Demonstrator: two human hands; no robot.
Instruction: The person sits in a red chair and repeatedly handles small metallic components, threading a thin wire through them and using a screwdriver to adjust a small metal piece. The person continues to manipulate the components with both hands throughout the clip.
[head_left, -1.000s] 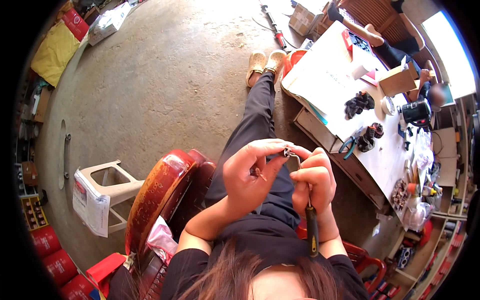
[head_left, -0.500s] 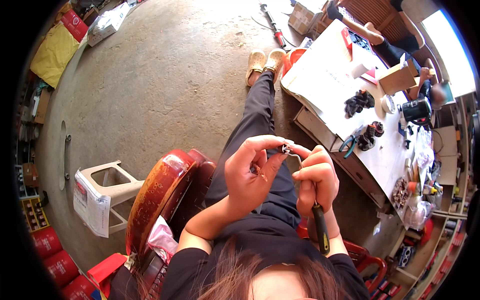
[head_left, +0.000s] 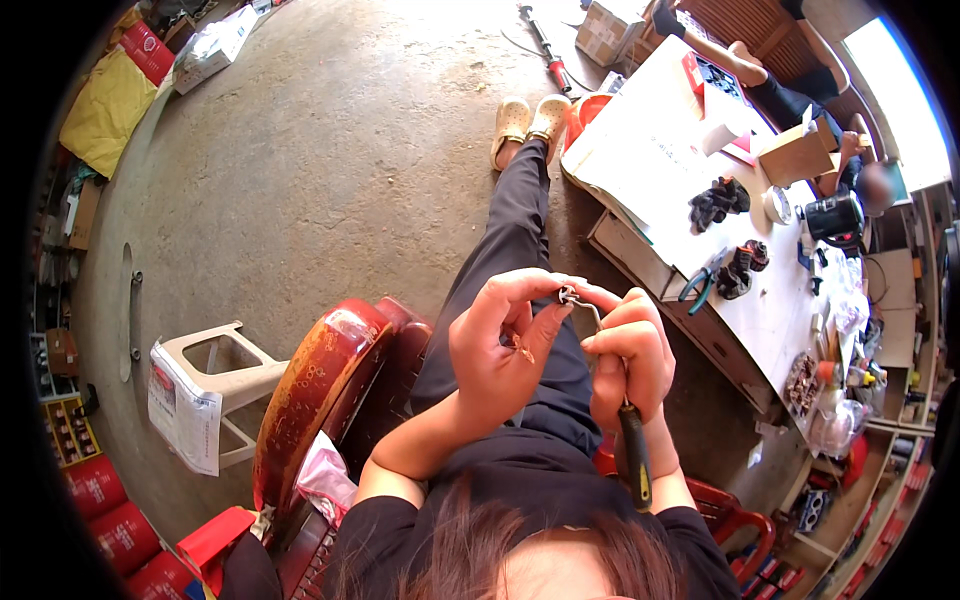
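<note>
Between the thumb and fingers of my left hand (head_left: 505, 340) is a small round dark-and-silver metal part (head_left: 567, 295). My right hand (head_left: 632, 355) is wrapped round a hooked pick (head_left: 634, 455) with a black and yellow handle, which hangs down below the fist. Its thin bent metal shaft reaches up and left, and the tip meets the small part. How far the tip goes into the part is too small to tell. Both hands are close together over my lap.
On the right stands a white-topped table (head_left: 640, 150) with black gloves (head_left: 718, 204), pliers (head_left: 702, 285) and an open cardboard box (head_left: 797, 155). Another person (head_left: 800, 95) is beyond it. A plastic stool (head_left: 215, 365) and a worn red-brown chair (head_left: 320, 385) are at left.
The pick's handle has swung slightly to the left, and my right hand has shifted a little with it. The small part is tilted slightly differently in my left fingers.
</note>
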